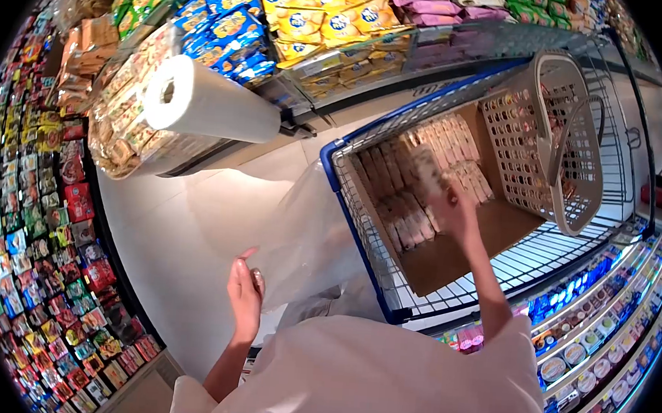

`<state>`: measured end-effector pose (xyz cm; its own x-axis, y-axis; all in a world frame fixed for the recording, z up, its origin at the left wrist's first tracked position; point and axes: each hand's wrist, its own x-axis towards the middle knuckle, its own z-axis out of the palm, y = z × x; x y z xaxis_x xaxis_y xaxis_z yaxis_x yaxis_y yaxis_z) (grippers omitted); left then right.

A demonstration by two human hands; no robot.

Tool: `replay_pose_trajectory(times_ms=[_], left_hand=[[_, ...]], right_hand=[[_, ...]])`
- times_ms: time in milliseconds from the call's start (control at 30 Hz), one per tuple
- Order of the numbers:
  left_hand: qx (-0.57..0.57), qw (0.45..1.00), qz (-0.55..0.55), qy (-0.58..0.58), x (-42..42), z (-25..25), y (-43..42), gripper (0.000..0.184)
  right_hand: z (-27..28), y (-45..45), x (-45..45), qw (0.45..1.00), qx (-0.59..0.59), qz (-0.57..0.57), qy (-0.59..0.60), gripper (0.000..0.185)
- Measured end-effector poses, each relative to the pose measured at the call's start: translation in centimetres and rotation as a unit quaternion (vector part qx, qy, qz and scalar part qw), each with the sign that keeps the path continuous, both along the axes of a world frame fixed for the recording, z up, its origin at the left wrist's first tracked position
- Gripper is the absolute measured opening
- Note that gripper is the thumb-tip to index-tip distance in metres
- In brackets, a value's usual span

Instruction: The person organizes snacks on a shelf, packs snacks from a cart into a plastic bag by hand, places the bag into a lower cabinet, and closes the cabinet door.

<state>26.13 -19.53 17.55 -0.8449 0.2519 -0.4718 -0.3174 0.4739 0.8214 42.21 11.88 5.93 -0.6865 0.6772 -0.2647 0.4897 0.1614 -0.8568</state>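
Observation:
My left hand (246,291) is closed, its fingers curled at the edge of a large clear plastic bag (310,232). The bag hangs open between me and the cart. My right hand (454,207) reaches over a cardboard box (482,236) inside the blue-edged shopping cart (365,266). A pale wrapped snack pack (428,169), smeared by motion, is in its fingers. Below it, rows of similar wrapped snack packs (391,165) stand packed in the box. The hand partly hides them.
A beige plastic basket (541,106) sits tilted at the cart's far end. A white plastic roll (215,102) juts out from the snack display. Yellow packets (329,14) and blue packets (224,26) fill the bins ahead. Packed shelves (605,345) border the right; more goods (35,262) line the left.

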Motion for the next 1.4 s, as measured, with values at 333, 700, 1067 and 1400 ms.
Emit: replay_pose_trajectory(times_ms=[333, 700, 1067, 1400], left_hand=[[-0.020, 0.992, -0.047, 0.113, 0.8, 0.6, -0.2, 0.038], [-0.024, 0.998, -0.015, 0.049, -0.4, -1.3, -0.6, 0.041], [-0.038, 0.998, -0.035, 0.019, 1.1, -1.5, 0.4, 0.040], [-0.028, 0.999, -0.018, 0.043, 0.5, -0.1, 1.5, 0.038]], right_hand=[[12.3, -13.5, -7.1, 0.950, -0.213, 0.229, -0.020, 0.033], [-15.8, -2.1, 1.2, 0.941, 0.109, 0.092, -0.308, 0.091], [-22.1, -6.0, 3.6, 0.885, 0.302, 0.102, -0.340, 0.064], [-18.0, -5.0, 1.7, 0.897, 0.169, 0.108, -0.393, 0.081]])
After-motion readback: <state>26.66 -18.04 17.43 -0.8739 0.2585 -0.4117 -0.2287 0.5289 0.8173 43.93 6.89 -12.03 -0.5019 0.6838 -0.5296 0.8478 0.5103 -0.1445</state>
